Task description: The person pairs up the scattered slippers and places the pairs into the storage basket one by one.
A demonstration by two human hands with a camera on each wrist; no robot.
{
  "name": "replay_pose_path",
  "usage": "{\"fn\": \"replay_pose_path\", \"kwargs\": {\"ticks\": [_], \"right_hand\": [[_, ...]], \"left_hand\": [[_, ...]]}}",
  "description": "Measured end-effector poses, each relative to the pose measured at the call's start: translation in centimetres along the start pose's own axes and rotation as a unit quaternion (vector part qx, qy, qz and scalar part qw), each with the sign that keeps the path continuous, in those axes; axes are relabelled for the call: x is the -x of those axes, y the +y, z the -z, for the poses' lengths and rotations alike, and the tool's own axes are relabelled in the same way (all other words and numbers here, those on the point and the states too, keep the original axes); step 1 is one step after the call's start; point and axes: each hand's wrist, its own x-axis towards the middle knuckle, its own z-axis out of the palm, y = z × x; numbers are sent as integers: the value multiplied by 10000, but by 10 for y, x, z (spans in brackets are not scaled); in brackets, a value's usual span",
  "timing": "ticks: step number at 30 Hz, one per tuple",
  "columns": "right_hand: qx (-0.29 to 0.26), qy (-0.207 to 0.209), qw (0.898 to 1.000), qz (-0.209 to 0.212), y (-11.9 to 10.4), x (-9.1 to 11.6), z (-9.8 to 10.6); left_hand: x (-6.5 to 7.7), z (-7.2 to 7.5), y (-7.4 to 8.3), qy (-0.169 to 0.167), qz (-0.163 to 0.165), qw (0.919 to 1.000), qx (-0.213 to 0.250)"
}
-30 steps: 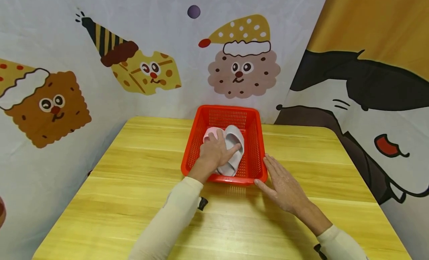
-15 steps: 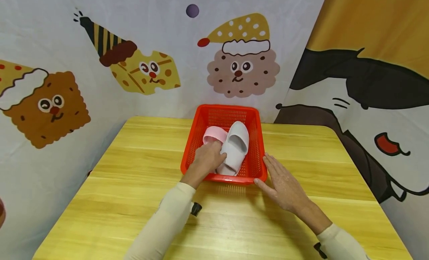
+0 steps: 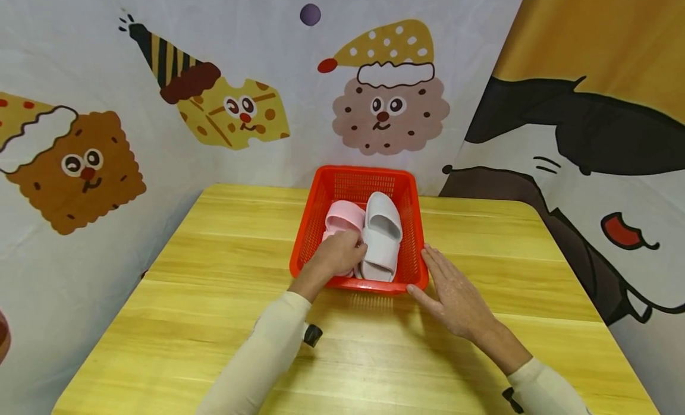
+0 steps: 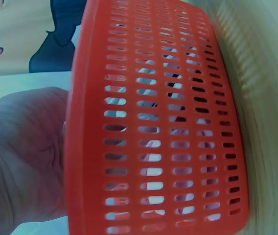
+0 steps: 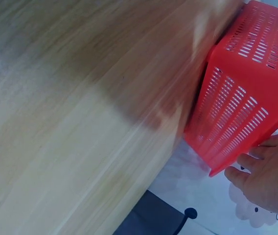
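In the head view, a pink slipper [image 3: 345, 213] and a grey slipper [image 3: 382, 236] lie side by side in a red plastic basket [image 3: 414, 225]. My left hand [image 3: 337, 252] reaches over the front rim, fingers curled down over the pink slipper and thumb side close to the grey one. Its fingertips are hidden, so I cannot tell what they hold. The left wrist view shows this hand behind the basket's slotted wall. My right hand [image 3: 455, 293] lies with straight fingers against the basket's front right corner; the right wrist view shows its fingertips at the rim.
The basket stands near the back edge of a yellow wood-grain table [image 3: 241, 242]. Close behind it hangs a white cloth backdrop [image 3: 262, 171] printed with cartoon biscuits and cheese. A dark cartoon figure [image 3: 535, 165] fills the backdrop's right side.
The grey slipper has shifted right, leaving more of the pink slipper in view. My left hand's spread fingers have curled down between the two. The right hand stays at the basket corner.
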Motion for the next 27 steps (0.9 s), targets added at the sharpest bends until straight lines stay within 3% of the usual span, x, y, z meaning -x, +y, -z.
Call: {"fn": "replay_pose_path", "kwargs": {"ticks": [5,15,21,27], "right_hand": [[-28,-52,10000,-75,0,3,0],[-77,-41,9997,-227,2,8,5],[-44,1,9999,-145,3,6,6],[-39,-77,9999,-100,3,5,3]], "left_hand": [[7,1,0,-171,-118,9994,-273],[19,-4,3,-388,-719,9944,-665],[18,-6,6,-77,-859,9933,-766],[22,-12,-1,-305,-746,9934,-813]]}}
